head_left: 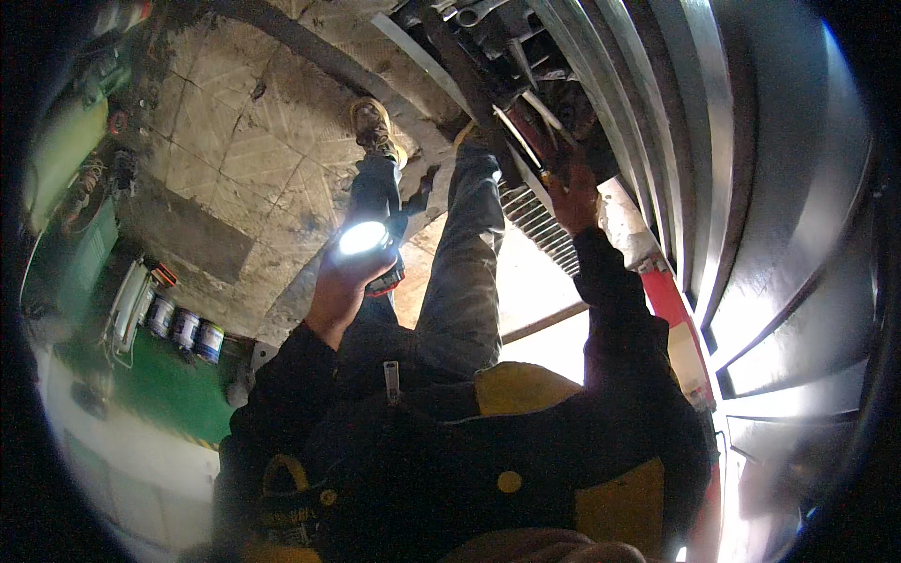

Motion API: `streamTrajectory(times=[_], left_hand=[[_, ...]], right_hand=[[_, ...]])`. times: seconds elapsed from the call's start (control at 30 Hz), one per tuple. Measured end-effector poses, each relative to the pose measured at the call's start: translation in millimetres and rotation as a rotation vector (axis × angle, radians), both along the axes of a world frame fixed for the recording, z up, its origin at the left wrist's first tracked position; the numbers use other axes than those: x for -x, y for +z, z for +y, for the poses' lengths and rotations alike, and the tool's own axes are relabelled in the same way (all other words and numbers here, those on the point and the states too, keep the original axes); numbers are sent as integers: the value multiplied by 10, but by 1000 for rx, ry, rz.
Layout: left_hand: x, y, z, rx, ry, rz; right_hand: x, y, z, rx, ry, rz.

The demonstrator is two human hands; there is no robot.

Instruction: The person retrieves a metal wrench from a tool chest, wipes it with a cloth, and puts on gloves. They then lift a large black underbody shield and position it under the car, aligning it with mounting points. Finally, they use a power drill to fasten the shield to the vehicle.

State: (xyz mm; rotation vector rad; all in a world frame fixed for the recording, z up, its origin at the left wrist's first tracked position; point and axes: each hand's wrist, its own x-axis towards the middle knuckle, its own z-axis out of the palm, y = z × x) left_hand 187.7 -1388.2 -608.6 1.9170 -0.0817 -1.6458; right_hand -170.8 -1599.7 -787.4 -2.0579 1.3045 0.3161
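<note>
My left hand point(340, 286) is closed around a lit work light point(364, 238), its bright round face turned up toward me. Red and black parts of its body show beside my fingers. On the right, my right hand point(574, 192) reaches among metal tools in a dark tray. Its fingers look stretched out and apart, though shadow covers their tips. Close by them lies a long light-coloured bar point(521, 136), with a small orange-yellow bit near its lower end. Farther up the tray, a wrench point(481, 11) lies among other dark tools.
Curved metal panels point(648, 122) rise close along my right arm. Below my right hand is a slatted grate point(540, 225) beside a brightly lit patch. Dirty tiles point(253, 122) cover the floor ahead. At left, several cans point(186, 330) stand by a green floor area point(155, 380).
</note>
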Motion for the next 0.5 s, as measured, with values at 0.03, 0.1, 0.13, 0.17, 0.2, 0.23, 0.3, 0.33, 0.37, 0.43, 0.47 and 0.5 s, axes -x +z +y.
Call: streamTrajectory(times=[0.03,0.1,0.13,0.17,0.2,0.23,0.3,0.33,0.37,0.43,0.47,0.5], left_hand=[[9,3,-17,-11,-7,6],[31,18,-53,-38,-7,27],[41,30,-70,-57,-1,43],[46,33,-86,-75,7,51],[48,33,-104,-68,34,60],[49,31,-116,-61,64,63],[39,15,-132,-47,64,47],[29,-3,-135,-37,33,28],[20,-22,-132,-27,9,2],[12,-56,-108,-53,20,8],[14,-70,-88,-67,30,8],[20,-86,-65,-60,-7,-10]], right_hand=[[59,36,39,-122,-59,88],[170,2,61,-39,-109,-95],[230,-62,20,-151,-172,-30],[287,-143,-30,-223,-208,-28],[308,-278,-91,-96,-198,-156],[346,-423,-216,-156,-152,-69],[431,-694,-450,108,540,141],[467,-798,-524,126,492,117],[501,-890,-613,97,446,167],[532,-1036,-679,174,433,234],[530,-1088,-661,277,468,249],[527,-1123,-624,394,467,286]])
